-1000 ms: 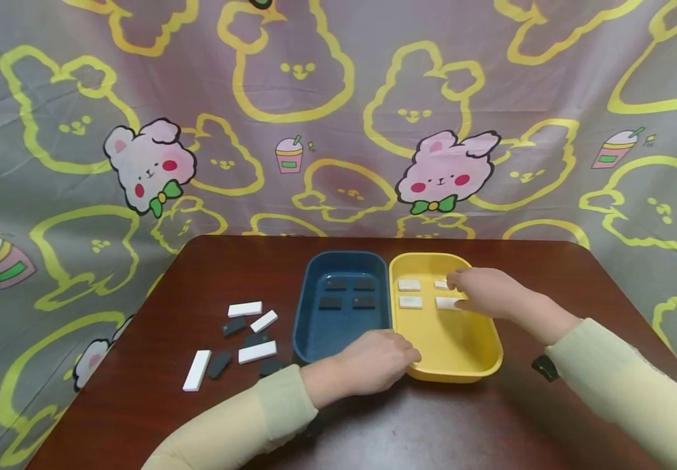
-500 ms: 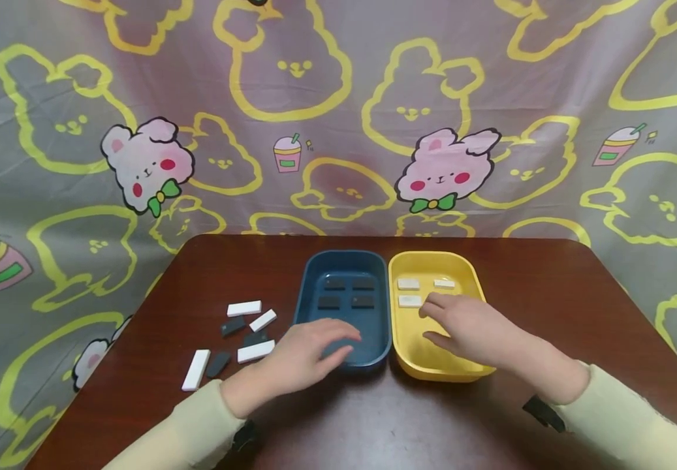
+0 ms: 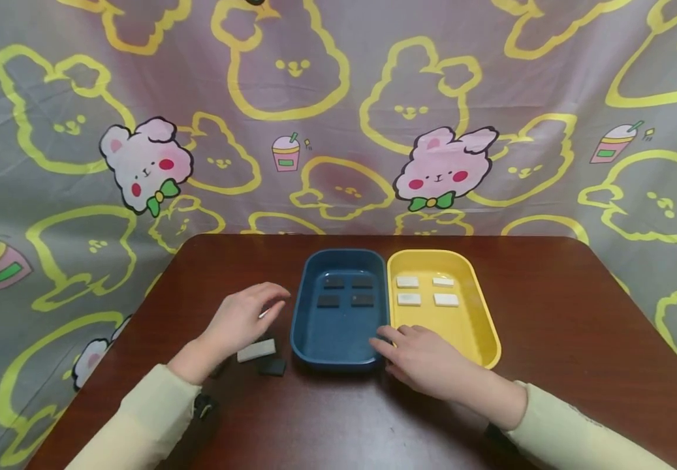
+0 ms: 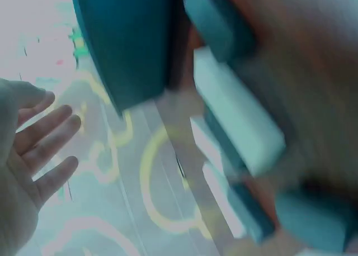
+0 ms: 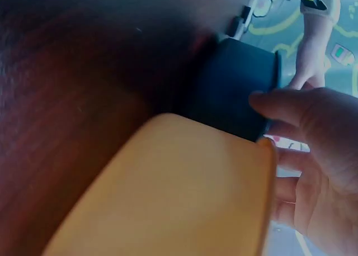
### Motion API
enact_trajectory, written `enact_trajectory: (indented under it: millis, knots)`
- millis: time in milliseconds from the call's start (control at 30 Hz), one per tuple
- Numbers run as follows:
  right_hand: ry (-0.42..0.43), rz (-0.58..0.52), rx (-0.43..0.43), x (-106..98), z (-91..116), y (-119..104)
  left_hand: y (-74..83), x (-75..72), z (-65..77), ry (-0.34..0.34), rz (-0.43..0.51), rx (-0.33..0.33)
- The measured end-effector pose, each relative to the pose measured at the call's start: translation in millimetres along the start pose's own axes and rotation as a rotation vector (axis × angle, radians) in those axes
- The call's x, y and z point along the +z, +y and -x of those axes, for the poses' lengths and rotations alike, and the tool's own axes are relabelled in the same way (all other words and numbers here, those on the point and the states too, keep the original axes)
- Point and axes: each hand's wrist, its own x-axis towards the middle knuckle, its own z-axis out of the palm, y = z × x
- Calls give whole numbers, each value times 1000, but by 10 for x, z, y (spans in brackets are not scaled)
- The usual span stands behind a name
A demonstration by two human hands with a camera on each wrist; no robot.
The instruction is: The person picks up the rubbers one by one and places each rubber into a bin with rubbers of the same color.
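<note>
My left hand (image 3: pixel 244 320) hovers with loosely bent fingers over the loose blocks left of the blue bin (image 3: pixel 338 339); nothing shows in its grasp. Under and beside it lie a white block (image 3: pixel 256 350) and a black block (image 3: pixel 272 367), the others mostly hidden. In the left wrist view, that hand's fingers (image 4: pixel 53 133) are spread, apart from the white blocks (image 4: pixel 238 113). Over the front of the yellow bin (image 3: pixel 479 326) is my right hand (image 3: pixel 426 362), its fingertips at the rims where the bins meet. The right wrist view shows its fingers extended, holding nothing.
Both bins stand side by side on a dark red-brown table (image 3: pixel 550 313). Several black blocks (image 3: pixel 363 300) lie in rows in the blue one, several white blocks (image 3: pixel 446 299) in the yellow one. A rabbit-patterned cloth (image 3: pixel 338 130) hangs behind.
My right hand has let go of a white block in the yellow bin and come back leftward to the front rims. My left hand has moved left from the yellow bin's rim to the loose blocks.
</note>
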Motion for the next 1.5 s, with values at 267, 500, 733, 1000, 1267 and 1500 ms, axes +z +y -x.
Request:
enact_trajectory:
  millis: [267,500,733,1000,1267,1500]
  knots:
    - [-25,106,-6,135,-80,-8,-372,-175,94,-229,-86,-222]
    - [-31,81,10,184,-78,-22,-595,-180,236,-352,-194,-267]
    - [-23,47,21,200,-69,-17,-694,-157,321,-395,-195,-298]
    - [-14,10,39,241,-52,-7,-703,-97,358,-427,-186,-333]
    - [-10,-38,58,269,-47,-9,-735,-34,329,-429,-221,-335]
    - [-24,-25,43,270,-54,-17,-785,18,316,-469,-228,-375]
